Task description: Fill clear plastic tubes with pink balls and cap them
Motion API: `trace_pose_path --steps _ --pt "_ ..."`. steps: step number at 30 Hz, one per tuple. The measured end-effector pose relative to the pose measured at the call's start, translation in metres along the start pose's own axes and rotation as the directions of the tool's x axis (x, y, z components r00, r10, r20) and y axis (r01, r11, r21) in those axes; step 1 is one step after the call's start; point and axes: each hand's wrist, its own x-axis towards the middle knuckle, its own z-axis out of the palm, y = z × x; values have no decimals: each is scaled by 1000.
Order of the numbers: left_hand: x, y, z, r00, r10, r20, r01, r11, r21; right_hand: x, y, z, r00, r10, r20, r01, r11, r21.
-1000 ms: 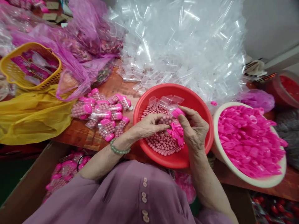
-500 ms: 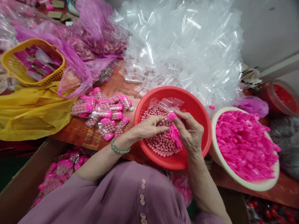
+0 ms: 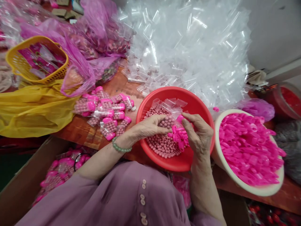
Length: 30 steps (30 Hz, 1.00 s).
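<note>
My left hand point(image 3: 150, 127) is closed around a clear tube of pink beads point(image 3: 167, 122), held over a red basin point(image 3: 208, 138). Between the thumb and fingers of my right hand point(image 3: 198, 131) is a bright pink cap point(image 3: 180, 118), close to the tube's right end. Whether cap and tube touch is hard to tell. Below the hands, loose pink beads point(image 3: 162, 149) fill part of the basin. A small heap of pink caps point(image 3: 180, 138) lies on the beads under my right hand. Empty clear tubes point(image 3: 170, 103) rest at the basin's far side.
A cream tub of pink caps point(image 3: 278, 185) stands to the right. Filled, capped tubes point(image 3: 109, 110) lie on the table at left. Behind rises a big pile of clear tubes point(image 3: 188, 47). A yellow basket point(image 3: 14, 62) and a yellow bag point(image 3: 35, 110) are at far left.
My right hand has shifted right with the pink cap, and more of the beads in the tube now shows. My left hand keeps its hold on the tube. The whole view has shifted slightly.
</note>
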Motion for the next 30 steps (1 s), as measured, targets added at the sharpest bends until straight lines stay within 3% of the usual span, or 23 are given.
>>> trace_pose_path --steps 10,17,23,26,30 --pt "-2 5 -1 997 -11 76 14 999 -39 2 -3 7 1000 1 -7 -1 999 46" --pt "-3 2 1 996 -62 57 63 998 -23 3 -1 0 995 -26 94 33 997 -76" --pt "-2 1 -1 999 -25 35 25 1000 11 -2 11 -5 988 -48 145 77 976 -203" --pt "-3 4 -1 998 -47 39 47 999 -3 -1 13 -6 997 -20 70 33 981 -193" --pt "-4 6 0 998 -55 33 54 998 28 2 7 -3 994 81 -79 -84 996 -39"
